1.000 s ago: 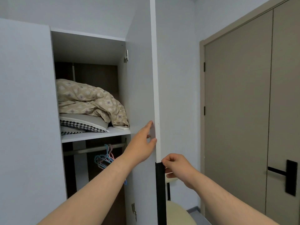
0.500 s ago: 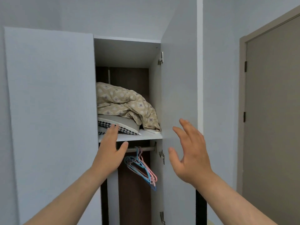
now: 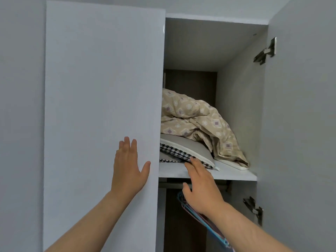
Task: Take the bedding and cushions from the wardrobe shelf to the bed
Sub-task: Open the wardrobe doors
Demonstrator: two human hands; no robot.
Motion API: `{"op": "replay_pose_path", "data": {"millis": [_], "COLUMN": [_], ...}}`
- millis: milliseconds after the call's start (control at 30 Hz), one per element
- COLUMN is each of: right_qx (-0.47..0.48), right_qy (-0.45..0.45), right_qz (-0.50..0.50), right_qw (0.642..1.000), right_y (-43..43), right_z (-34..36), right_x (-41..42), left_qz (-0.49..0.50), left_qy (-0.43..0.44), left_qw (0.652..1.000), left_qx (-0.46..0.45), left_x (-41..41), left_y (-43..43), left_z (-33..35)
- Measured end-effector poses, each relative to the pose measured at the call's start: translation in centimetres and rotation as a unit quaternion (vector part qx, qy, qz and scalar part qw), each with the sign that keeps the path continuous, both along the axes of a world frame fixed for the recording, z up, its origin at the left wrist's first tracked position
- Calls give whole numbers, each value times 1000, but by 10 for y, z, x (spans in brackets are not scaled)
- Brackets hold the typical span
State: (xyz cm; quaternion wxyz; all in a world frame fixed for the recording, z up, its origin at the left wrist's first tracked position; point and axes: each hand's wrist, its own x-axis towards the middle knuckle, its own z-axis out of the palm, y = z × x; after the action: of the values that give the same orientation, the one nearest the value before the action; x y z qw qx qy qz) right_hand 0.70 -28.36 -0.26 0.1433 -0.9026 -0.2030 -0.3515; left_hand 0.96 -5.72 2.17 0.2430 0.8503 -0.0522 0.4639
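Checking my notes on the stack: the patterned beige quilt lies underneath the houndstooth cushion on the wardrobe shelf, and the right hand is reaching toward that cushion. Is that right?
Not quite. The head view shows the beige quilt lying on top of the houndstooth cushion, not underneath it. The rest holds: both sit on the wardrobe shelf, and the right hand is reaching toward that cushion.

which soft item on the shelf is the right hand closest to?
The houndstooth cushion: right hand fingertips at its front edge. The beige quilt sits higher, on top.

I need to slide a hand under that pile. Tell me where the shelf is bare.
Bare strip of shelf along the front edge, right of the right hand, before the houndstooth cushion. Behind it, the quilt crowds the back and right wall.
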Motion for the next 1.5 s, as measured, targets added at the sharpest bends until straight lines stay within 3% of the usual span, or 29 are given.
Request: {"op": "replay_pose_path", "data": {"millis": [167,467,633,733,800,867,933,1067,1267,1333,1500], "right_qx": [-45,-74,-70,22,233,421,493,552,589,558,438], "right_qy": [7,-73,-30,43,147,227,248,284,362,392,454], "right_qz": [-66,-83,-58,34,112,203,248,310,418,461,542], "right_qw": [997,991,995,998,955,854,797,720,589,568,555], "right_y": [18,16,13,5,4,5,3,6,40,67,150], "right_z": [-14,-34,-29,-19,1,24,44,70,88,97,122], "right_x": [75,106,96,94,81,68,53,24,-19,-39,-89], "left_qz": [68,108,120,132,123,102,78,26,23,16,-29], "left_qy": [1,7,40,65,88,88,82,69,118,118,113], "left_qw": [996,994,992,989,989,991,993,996,989,989,988], "left_qx": [59,32,25,20,10,1,-17,-54,-89,-82,-99], "left_x": [63,92,70,48,29,10,-16,-73,-158,-179,-211], "left_y": [-5,-33,-40,-43,-44,-42,-39,-24,12,24,51], "left_z": [-1,-1,3,5,6,4,5,4,15,14,16]}}
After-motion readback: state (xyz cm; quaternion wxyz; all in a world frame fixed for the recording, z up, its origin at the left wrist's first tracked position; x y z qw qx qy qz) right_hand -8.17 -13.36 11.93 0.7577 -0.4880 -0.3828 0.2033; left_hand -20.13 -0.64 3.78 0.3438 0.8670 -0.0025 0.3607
